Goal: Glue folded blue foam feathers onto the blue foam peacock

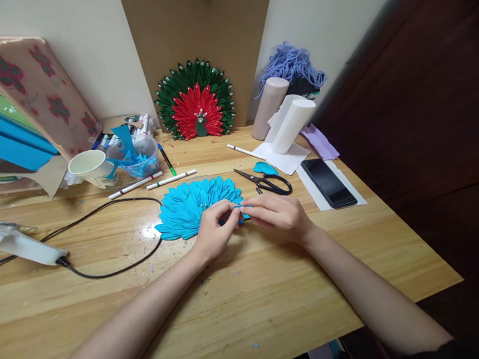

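Note:
My left hand (pixel 217 226) and my right hand (pixel 279 215) meet over the middle of the table, fingertips together. Between them they pinch a small piece of blue paper (pixel 245 206), mostly hidden by the fingers. Just behind and left of my left hand lies a fan of layered blue paper petals (pixel 183 209), its right part covered by that hand. Black-handled scissors (pixel 265 182) rest behind my right hand, with a blue paper scrap (pixel 266 169) beside them.
A white glue gun (pixel 18 243) with a looping black cord lies at left. Behind stand a paper cup (pixel 89 164), a plastic tub (pixel 148 148) and a red-green paper peacock (pixel 197 102). A phone (pixel 328 183) and a white paper roll (pixel 295 124) are at right; several markers lie about.

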`<move>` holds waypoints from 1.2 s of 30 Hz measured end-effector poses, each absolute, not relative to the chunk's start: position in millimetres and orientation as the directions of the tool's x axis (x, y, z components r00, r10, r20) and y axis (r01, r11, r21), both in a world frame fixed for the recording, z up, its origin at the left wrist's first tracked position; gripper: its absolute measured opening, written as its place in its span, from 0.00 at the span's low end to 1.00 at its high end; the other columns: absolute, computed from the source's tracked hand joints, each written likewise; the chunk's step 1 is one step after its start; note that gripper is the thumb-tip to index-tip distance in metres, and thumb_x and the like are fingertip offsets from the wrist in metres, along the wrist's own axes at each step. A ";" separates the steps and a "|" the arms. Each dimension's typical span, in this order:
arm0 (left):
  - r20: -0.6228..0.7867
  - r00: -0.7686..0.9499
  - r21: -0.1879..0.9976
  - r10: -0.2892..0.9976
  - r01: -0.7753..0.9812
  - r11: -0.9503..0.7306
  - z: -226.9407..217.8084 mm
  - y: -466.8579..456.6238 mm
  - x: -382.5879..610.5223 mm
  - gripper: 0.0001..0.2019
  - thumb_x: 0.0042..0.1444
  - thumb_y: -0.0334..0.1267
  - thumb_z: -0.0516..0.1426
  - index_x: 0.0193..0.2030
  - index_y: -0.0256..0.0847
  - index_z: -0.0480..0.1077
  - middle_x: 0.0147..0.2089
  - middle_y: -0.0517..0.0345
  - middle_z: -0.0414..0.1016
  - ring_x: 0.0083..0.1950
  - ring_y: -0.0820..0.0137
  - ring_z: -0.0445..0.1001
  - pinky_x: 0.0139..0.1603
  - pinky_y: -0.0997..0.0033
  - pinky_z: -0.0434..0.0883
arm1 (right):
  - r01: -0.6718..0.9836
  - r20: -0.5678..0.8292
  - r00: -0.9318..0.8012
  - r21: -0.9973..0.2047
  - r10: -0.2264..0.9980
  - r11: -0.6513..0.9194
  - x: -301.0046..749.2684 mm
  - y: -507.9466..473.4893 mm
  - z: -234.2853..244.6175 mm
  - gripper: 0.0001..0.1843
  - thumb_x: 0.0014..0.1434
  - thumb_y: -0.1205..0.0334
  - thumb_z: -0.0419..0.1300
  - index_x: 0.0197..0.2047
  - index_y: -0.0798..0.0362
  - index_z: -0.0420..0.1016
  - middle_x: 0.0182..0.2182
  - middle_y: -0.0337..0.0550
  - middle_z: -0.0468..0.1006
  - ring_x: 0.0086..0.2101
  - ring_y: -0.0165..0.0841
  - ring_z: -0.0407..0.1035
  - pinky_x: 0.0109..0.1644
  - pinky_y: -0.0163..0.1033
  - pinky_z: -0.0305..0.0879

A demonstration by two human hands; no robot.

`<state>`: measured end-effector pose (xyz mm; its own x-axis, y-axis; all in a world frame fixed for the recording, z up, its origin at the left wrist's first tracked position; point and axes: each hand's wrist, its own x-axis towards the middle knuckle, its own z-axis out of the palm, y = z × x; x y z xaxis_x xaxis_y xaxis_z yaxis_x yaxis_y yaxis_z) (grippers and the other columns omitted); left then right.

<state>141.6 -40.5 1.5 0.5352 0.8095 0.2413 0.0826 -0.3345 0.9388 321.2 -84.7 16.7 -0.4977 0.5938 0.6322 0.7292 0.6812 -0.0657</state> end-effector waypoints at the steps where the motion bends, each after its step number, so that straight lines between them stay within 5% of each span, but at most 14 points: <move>1: 0.246 0.529 0.936 0.812 0.088 -0.341 1.9 -40.7 141.6 0.16 0.59 0.38 0.51 0.21 0.37 0.65 0.25 0.59 0.67 0.29 0.73 0.66 0.31 0.73 0.64 | 0.720 0.633 -0.486 -0.102 0.603 0.687 321.1 -84.8 16.6 0.13 0.57 0.70 0.57 0.44 0.51 0.75 0.40 0.46 0.79 0.39 0.35 0.74 0.40 0.41 0.73; 5: 0.281 0.507 0.915 0.815 0.114 -0.386 3.1 -41.2 141.8 0.16 0.60 0.38 0.50 0.21 0.38 0.65 0.25 0.58 0.68 0.29 0.73 0.66 0.32 0.73 0.64 | 0.679 0.614 -0.334 -0.369 0.715 0.635 317.2 -84.5 18.6 0.11 0.56 0.69 0.58 0.42 0.49 0.75 0.40 0.44 0.79 0.40 0.34 0.73 0.43 0.42 0.72; 9: 0.323 0.501 0.874 0.803 0.167 -0.456 2.4 -42.7 142.0 0.14 0.61 0.38 0.50 0.25 0.38 0.67 0.26 0.58 0.69 0.29 0.73 0.66 0.32 0.73 0.63 | 0.571 0.438 -0.133 -0.700 0.889 0.430 311.7 -83.8 22.0 0.07 0.55 0.64 0.60 0.39 0.51 0.75 0.36 0.43 0.78 0.34 0.31 0.73 0.37 0.38 0.73; 14: 0.399 0.512 0.791 0.761 0.228 -0.568 -1.6 -45.6 142.2 0.12 0.62 0.37 0.48 0.32 0.39 0.69 0.29 0.57 0.71 0.32 0.72 0.68 0.34 0.73 0.64 | 0.434 0.257 -0.014 -0.869 0.966 0.237 309.9 -81.7 22.2 0.07 0.54 0.59 0.62 0.33 0.54 0.75 0.31 0.42 0.77 0.30 0.30 0.72 0.35 0.36 0.72; 20: 0.430 0.539 0.731 0.725 0.264 -0.629 -5.0 -46.6 141.9 0.11 0.63 0.37 0.47 0.36 0.39 0.69 0.33 0.55 0.73 0.35 0.71 0.70 0.37 0.73 0.65 | 0.428 0.217 -0.037 -0.879 0.976 0.211 313.1 -80.0 22.9 0.09 0.53 0.57 0.62 0.32 0.54 0.74 0.30 0.42 0.76 0.30 0.30 0.70 0.35 0.36 0.70; 29: 0.410 0.519 0.752 0.750 0.273 -0.599 -1.4 -48.0 141.7 0.10 0.62 0.39 0.49 0.36 0.39 0.68 0.32 0.57 0.71 0.31 0.73 0.67 0.34 0.74 0.64 | 0.610 0.447 -0.139 -0.664 0.884 0.432 314.6 -82.9 26.6 0.03 0.56 0.63 0.60 0.32 0.52 0.74 0.29 0.42 0.74 0.31 0.32 0.68 0.36 0.38 0.66; 36: 0.438 0.508 0.718 0.741 0.298 -0.629 -4.2 -47.7 143.0 0.10 0.62 0.37 0.49 0.34 0.39 0.69 0.32 0.56 0.72 0.33 0.73 0.69 0.34 0.74 0.64 | 0.626 0.453 -0.125 -0.654 0.882 0.425 313.4 -83.4 25.4 0.02 0.55 0.66 0.60 0.32 0.52 0.74 0.29 0.41 0.75 0.31 0.32 0.68 0.36 0.38 0.66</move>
<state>143.0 -47.7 -4.2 0.5082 0.7413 0.4384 0.2983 -0.6290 0.7179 313.4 -83.4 25.4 -0.1255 0.8824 0.4534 0.6262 0.4249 -0.6537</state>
